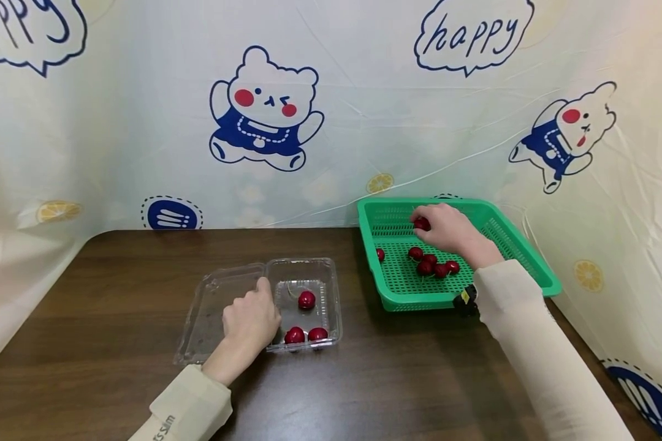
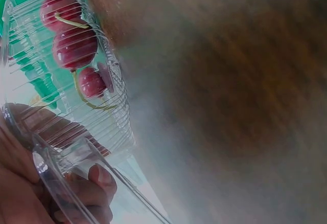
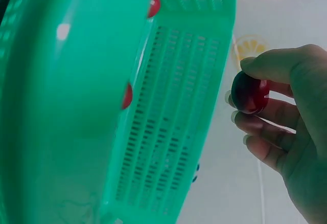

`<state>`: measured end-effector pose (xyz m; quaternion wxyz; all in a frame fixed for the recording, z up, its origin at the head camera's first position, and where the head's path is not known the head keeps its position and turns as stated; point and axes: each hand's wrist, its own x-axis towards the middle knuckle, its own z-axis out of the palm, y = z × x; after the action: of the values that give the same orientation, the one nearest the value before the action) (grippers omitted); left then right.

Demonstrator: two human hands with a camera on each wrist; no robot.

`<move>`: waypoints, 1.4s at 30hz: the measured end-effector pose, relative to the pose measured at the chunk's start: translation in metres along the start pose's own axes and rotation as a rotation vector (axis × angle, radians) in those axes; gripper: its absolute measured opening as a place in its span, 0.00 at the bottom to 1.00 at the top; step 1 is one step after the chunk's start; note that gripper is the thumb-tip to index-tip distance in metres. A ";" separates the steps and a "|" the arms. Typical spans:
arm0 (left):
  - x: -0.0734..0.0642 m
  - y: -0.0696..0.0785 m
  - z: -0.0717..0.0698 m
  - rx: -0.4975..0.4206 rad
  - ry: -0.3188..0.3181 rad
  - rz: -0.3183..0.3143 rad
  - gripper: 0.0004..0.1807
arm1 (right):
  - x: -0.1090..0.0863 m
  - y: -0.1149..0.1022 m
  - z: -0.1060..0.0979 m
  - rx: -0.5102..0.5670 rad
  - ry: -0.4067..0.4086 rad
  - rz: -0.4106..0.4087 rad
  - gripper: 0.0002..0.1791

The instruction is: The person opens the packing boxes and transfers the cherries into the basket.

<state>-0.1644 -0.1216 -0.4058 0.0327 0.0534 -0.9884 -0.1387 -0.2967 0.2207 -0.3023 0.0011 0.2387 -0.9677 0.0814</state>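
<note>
My right hand [image 1: 447, 229] pinches a dark red cherry [image 3: 250, 92] between thumb and fingers, above the green plastic basket [image 1: 419, 301]. Several more cherries lie on the basket's slotted floor, most in a cluster [image 1: 427, 267], with one near the left wall. At the hinge side of a clear plastic clamshell box [image 1: 335, 300], my left hand [image 1: 252, 315] grips the edge, its fingers partly curled beneath in the left wrist view. Three cherries show inside the box: one cherry [image 1: 306, 300] mid-box and two along the near wall. The box's lid [image 1: 204, 318] lies folded out leftward.
Box and basket stand side by side on a dark brown wooden table [image 1: 364, 386], a strip of tabletop between them. A pale printed curtain [image 1: 353, 122] hangs right behind the table and at both sides. A black strap device [image 1: 466, 301] sits at the right wrist.
</note>
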 end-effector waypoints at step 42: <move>-0.001 -0.001 -0.001 -0.007 -0.001 -0.008 0.10 | -0.019 0.048 0.033 -0.002 -0.246 0.186 0.17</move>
<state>-0.1636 -0.1227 -0.4054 0.0319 0.0569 -0.9877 -0.1422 -0.3011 0.2666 -0.3433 -0.1250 0.1560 -0.9785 0.0502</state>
